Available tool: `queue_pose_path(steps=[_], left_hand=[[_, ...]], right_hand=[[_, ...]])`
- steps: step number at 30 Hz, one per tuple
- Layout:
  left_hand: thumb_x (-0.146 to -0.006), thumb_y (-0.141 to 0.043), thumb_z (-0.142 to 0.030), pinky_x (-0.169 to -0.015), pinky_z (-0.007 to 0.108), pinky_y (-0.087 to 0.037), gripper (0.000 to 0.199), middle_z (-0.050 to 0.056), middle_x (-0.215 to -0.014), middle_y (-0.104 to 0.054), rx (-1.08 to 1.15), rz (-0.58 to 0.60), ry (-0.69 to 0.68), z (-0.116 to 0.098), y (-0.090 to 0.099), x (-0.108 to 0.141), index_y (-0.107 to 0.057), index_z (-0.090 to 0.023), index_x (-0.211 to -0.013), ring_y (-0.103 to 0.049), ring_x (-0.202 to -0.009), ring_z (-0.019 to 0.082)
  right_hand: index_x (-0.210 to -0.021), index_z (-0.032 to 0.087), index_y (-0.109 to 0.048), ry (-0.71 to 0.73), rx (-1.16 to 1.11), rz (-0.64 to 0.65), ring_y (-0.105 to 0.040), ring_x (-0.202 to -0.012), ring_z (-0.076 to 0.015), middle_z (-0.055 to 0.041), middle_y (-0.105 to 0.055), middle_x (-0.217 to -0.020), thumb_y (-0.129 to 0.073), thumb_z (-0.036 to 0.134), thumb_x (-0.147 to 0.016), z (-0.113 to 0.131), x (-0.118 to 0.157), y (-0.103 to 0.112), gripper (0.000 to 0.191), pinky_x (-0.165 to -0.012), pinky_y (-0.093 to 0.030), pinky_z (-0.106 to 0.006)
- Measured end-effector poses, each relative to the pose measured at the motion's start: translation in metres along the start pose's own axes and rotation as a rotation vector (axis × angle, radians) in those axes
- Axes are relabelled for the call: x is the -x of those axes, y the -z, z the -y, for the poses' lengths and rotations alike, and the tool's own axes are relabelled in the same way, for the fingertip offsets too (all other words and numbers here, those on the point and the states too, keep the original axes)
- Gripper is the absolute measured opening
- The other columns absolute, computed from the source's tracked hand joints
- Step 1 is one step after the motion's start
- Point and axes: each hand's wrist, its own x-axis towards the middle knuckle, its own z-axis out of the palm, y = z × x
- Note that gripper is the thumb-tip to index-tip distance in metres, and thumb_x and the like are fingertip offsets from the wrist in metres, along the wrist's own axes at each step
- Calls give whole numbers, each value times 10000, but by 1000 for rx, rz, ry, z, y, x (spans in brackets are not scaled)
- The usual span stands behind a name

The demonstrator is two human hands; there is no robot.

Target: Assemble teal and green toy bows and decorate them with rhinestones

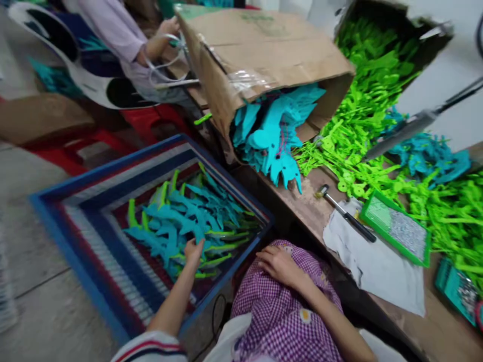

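My left hand [194,250] reaches down into a blue-framed woven tray [107,221] on my left, its fingers closed on the edge of a flat turquoise plastic piece [190,221]. Around it in the tray lie several more such pieces, joined with bright green strips [221,260]. The fingertips are partly hidden against the pile. My right hand [281,264] lies flat on my lap, over a purple checked apron [260,306], with its fingers stretched out and holding nothing.
A cardboard box [264,45] spills turquoise pieces onto the workbench. Green parts [362,125] heap behind it. A hammer [349,216], a white cloth [373,271] and a green tray of small metal bits [405,231] lie on my right. Another person's sleeve [113,25] shows beyond the box.
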Motion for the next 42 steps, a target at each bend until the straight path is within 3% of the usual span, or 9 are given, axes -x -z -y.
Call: queue_pose_path(steps=[4,9,12,15,21,25,30,36,42], left_hand=[[-880,-665,-435,-828,412,-558,396,113,-1078,-675,84,45,-39,-41,-51,4,-630,-123,-1122,-682,-929,262],[-872,-641,-526,-760,285,-549,502,64,-1113,-654,352,121,-360,-161,-107,14,-555,-208,-1251,-699,-868,176],[-839,-692,-529,-596,220,-482,559,27,-996,-628,553,-34,-541,-238,-114,7,-478,-194,-1232,-634,-678,108],[-847,-689,-542,-562,221,-416,490,-21,-822,-573,507,-156,-596,-284,-105,-4,-506,-161,-1094,-532,-614,94],[-958,-589,-465,-875,364,-386,366,67,-981,-603,-43,-499,-758,-303,-83,-5,-599,-129,-1102,-547,-956,227],[-977,-525,-454,-917,448,-363,405,153,-1051,-630,-280,-556,-766,-314,-81,5,-664,-80,-1044,-530,-1053,310],[-982,-507,-471,-960,534,-334,456,179,-1231,-615,-311,-602,-772,-329,-74,18,-682,-84,-1148,-501,-1210,380],[-981,-506,-483,-926,465,-457,492,137,-1036,-724,-122,-614,-783,-340,-65,20,-691,-83,-1199,-654,-1047,300],[-1011,-454,-463,-894,366,-486,497,114,-898,-751,74,-610,-800,-326,-101,52,-634,-86,-1281,-693,-909,235]], right_hand=[[-1214,262,-682,-103,-332,-217,-655,-1053,-161,-31,-722,-1123,-477,353,-1022,23,42,56,296,-967,-473,-300],[-1136,235,-726,-134,-433,-510,-676,-1003,-170,-48,-738,-1072,-521,350,-1001,15,34,96,271,-917,-494,-296],[-1114,227,-739,-187,-431,-595,-687,-975,-181,-56,-749,-1042,-537,347,-991,0,37,98,265,-895,-502,-308],[-1095,247,-749,-218,-521,-619,-699,-954,-174,-41,-761,-1027,-555,363,-980,-9,57,98,253,-864,-513,-295],[-1074,234,-758,-293,-697,-724,-709,-875,-184,-47,-766,-942,-581,416,-955,-14,75,120,280,-797,-534,-299],[-1067,234,-760,-204,-782,-712,-709,-867,-178,-34,-769,-931,-600,432,-940,-1,55,154,284,-801,-537,-292],[-1094,245,-753,-70,-813,-708,-709,-901,-172,-26,-770,-998,-585,445,-944,12,27,182,302,-831,-533,-287],[-1064,210,-757,-157,-915,-648,-707,-793,-165,-29,-763,-849,-602,461,-926,4,23,161,325,-758,-534,-276],[-1130,214,-727,-51,-1109,-623,-709,-875,-168,-56,-763,-979,-585,547,-917,13,-1,160,420,-799,-545,-283]])
